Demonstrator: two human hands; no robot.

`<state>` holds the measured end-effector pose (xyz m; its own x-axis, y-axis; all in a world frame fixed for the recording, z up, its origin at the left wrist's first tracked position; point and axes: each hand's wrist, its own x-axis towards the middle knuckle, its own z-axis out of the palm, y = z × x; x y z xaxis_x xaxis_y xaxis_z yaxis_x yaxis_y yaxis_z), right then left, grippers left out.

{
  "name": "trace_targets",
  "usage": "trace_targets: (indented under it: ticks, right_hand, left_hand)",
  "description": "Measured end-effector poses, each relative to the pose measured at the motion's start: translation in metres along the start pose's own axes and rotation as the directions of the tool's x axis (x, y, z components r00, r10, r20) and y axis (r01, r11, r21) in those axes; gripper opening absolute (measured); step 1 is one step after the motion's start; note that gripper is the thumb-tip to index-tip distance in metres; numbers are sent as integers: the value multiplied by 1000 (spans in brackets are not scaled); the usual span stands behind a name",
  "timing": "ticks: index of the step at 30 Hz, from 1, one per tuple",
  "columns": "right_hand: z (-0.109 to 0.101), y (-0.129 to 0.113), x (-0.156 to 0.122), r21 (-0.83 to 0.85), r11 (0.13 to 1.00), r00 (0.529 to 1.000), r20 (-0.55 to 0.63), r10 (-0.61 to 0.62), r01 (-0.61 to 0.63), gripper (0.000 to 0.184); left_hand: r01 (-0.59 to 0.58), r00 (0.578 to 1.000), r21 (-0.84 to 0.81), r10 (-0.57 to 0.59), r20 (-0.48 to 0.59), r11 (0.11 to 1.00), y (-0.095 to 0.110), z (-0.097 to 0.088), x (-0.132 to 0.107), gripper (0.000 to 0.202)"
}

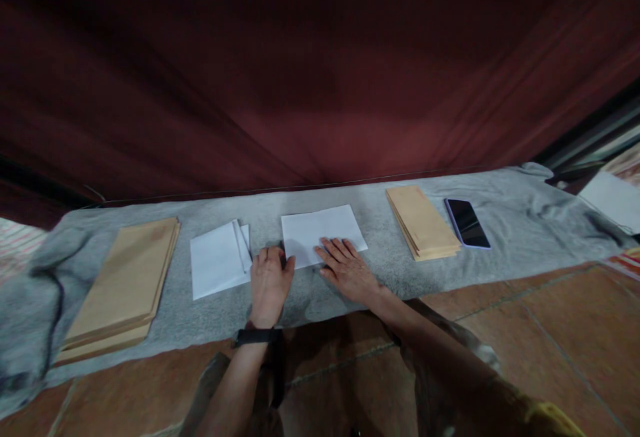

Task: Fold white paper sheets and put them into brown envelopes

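Observation:
A white sheet of paper (317, 227), apparently folded, lies flat on the grey cloth in front of me. My right hand (347, 269) is open, its spread fingers pressing flat on the paper's near right part. At the paper's left edge rests my left hand (270, 280), fingers bent downward and thumb apart, touching the lower left corner or just beside it. Nothing shows in its grasp, though the fingertips are partly hidden. Just left of that hand sits a small pile of white papers (215, 260), with a narrow folded flap along its right side.
Large brown envelopes (123, 270) are stacked at the left. Smaller brown envelopes (425, 220) form a stack to the right, beside a phone (467, 223) in a purple case. The grey cloth (520, 223) ends at a dark red curtain (320, 90); tiled floor (565, 330) lies nearer me.

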<state>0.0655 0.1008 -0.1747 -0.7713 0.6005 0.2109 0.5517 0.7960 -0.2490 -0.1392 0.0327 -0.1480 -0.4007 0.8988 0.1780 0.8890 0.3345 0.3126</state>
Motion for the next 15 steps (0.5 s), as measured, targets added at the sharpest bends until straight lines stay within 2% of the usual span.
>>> trace_targets:
  ticks: [1, 3, 7, 9, 11, 15]
  right_hand:
    - [0, 0, 0, -1, 1000, 1000, 0, -1, 1, 51]
    - [1, 0, 0, -3, 1000, 1000, 0, -2, 2, 51]
    - [3, 2, -1, -14, 1000, 1000, 13, -15, 15, 51]
    - [5, 3, -2, -21, 999, 999, 23, -31, 32, 53]
    - [6, 4, -3, -25, 999, 999, 25, -42, 42, 54]
    - [8, 4, -4, -24, 999, 999, 15, -39, 40, 53]
  left_hand:
    - [-12, 999, -15, 12, -39, 1000, 4, 0, -2, 31]
    - [-111, 990, -75, 104, -91, 991, 15, 3, -8, 37]
    - [-365, 931, -173, 362, -50, 915, 40, 19, -26, 51]
    - [-398, 915, -184, 404, -5, 899, 49, 29, -36, 59]
    - [-391, 917, -177, 400, 16, 903, 53, 37, -42, 65]
    - [-375, 924, -155, 382, 17, 914, 50, 45, -47, 71]
